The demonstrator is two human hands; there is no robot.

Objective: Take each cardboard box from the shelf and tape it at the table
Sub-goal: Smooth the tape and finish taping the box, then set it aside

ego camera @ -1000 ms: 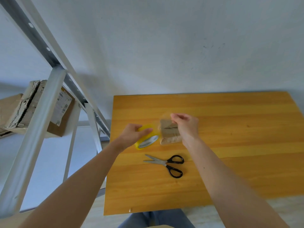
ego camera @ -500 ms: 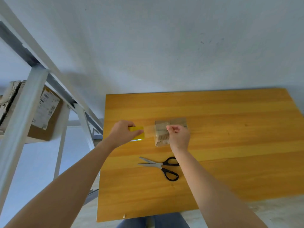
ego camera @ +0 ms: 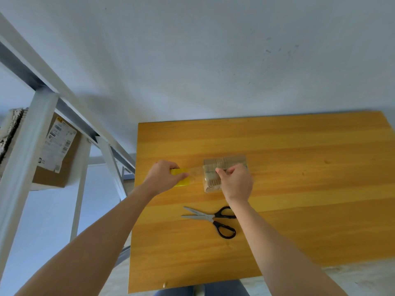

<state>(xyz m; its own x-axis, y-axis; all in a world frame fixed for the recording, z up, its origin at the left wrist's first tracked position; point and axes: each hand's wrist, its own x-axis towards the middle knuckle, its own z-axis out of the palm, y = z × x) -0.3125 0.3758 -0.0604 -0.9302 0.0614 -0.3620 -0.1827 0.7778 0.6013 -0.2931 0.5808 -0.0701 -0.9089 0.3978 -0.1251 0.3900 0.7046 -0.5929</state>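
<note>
A small cardboard box (ego camera: 224,163) lies flat on the wooden table (ego camera: 299,189), near its left middle. My left hand (ego camera: 163,176) grips a yellow roll of clear tape (ego camera: 181,182) just left of the box. A strip of clear tape (ego camera: 195,173) stretches from the roll onto the box. My right hand (ego camera: 236,182) rests on the box's near side, its fingers curled and pinching the tape end down on the box top. Part of the box is hidden under that hand.
Black-handled scissors (ego camera: 213,218) lie open on the table in front of the box. A white metal shelf (ego camera: 32,146) stands to the left, holding a labelled cardboard box (ego camera: 55,154). A plain wall rises behind the table.
The box, held up above the table a second ago, now lies on it. My left hand has pulled the roll leftwards, drawing out tape. My right hand has come down onto the box.
</note>
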